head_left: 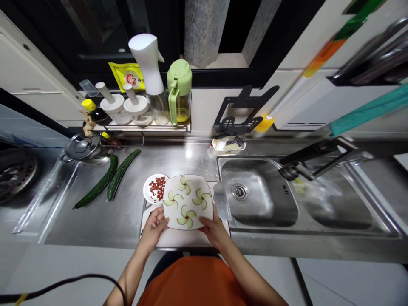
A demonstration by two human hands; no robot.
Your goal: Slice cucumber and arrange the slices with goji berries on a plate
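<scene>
Between my two hands is a white squarish plate (pixel 188 203), raised over the cutting board (pixel 178 241). Thin cucumber slices (pixel 185 184) lie on it in several pinwheel patterns, each with a small red bit at its centre. My left hand (pixel 155 224) grips the plate's lower left edge, thumb on the rim. At the lower right edge, my right hand (pixel 215 228) holds it with the thumb on top. A small white dish (pixel 147 191) of chopped red bits sits just left of the plate, partly covered by it. The cleaver blade (pixel 223 202) shows at the plate's right.
Two whole cucumbers (pixel 123 172) lie on the steel counter at left, near a lidded pot (pixel 83 146). A double sink (pixel 261 191) with a black faucet (pixel 306 159) is at right. Bottles and jars, including a green oil pot (pixel 180 89), stand on the back rack.
</scene>
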